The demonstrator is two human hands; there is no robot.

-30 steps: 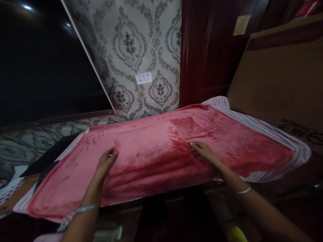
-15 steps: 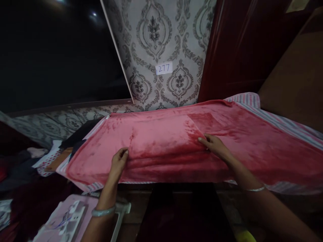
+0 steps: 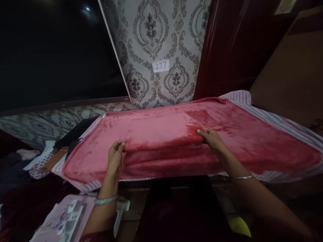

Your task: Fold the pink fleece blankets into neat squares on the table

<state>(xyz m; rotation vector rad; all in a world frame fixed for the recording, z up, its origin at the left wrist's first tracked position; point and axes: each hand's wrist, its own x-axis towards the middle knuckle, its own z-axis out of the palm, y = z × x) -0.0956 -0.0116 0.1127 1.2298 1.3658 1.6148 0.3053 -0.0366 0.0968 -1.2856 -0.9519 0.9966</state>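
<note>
On top of the spread pink blanket, near its middle, lies a smooth pink cloth in a roughly rectangular shape, its near edge in the person's hands. The left hand has a narrow grip, thumb and fingers pinching the near left corner; the right hand pinches the near right corner, its thumb lying on top. Between them the near edge runs fairly straight and looks raised a little. Whether the cloth is a separate piece or part of the blanket cannot be told, since both have the same color and pile. As far as it shows, the shaping seems well along: the upper face is mostly flat and the outline is clear. What looks unfinished is the front, where neither corner is released and soft ripples cross the blanket just below the near edge. The blanket itself is spread out, with striped fabric showing along its right side; neither end of it is folded in.
</note>
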